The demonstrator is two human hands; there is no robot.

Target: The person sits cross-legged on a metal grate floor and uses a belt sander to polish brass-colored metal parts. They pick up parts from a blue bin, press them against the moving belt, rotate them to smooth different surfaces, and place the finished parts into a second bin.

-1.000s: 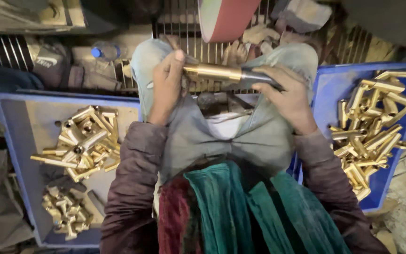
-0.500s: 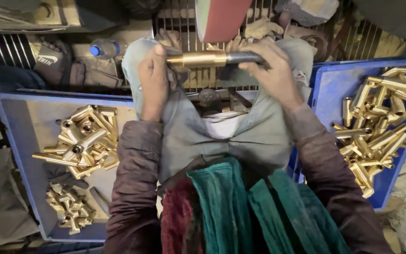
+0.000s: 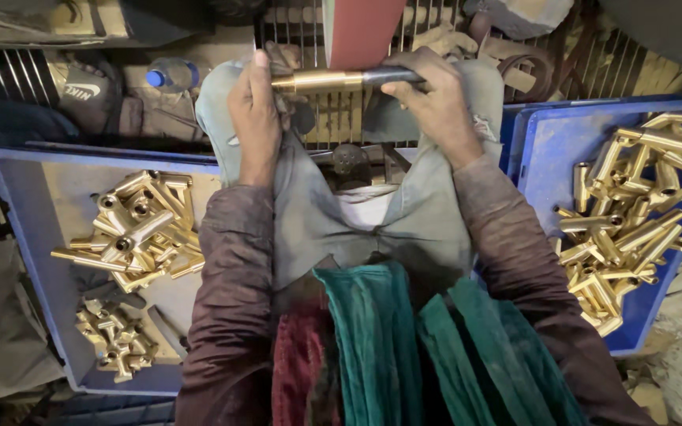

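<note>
Head view: polishing step underway. Brass fitting (image 3: 321,80) pressed crosswise against red abrasive belt (image 3: 361,28), left hand (image 3: 256,110) clenched on its golden end, right hand (image 3: 433,99) clenched on dark handle end. Next, probably: turning needed, steady pressure.

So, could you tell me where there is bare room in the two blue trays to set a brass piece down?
The left tray has bare floor along its upper left, beside the large brass pile, and a strip right of the small fittings. The right tray is bare only at its upper left corner; brass tubes crowd the rest.
</note>
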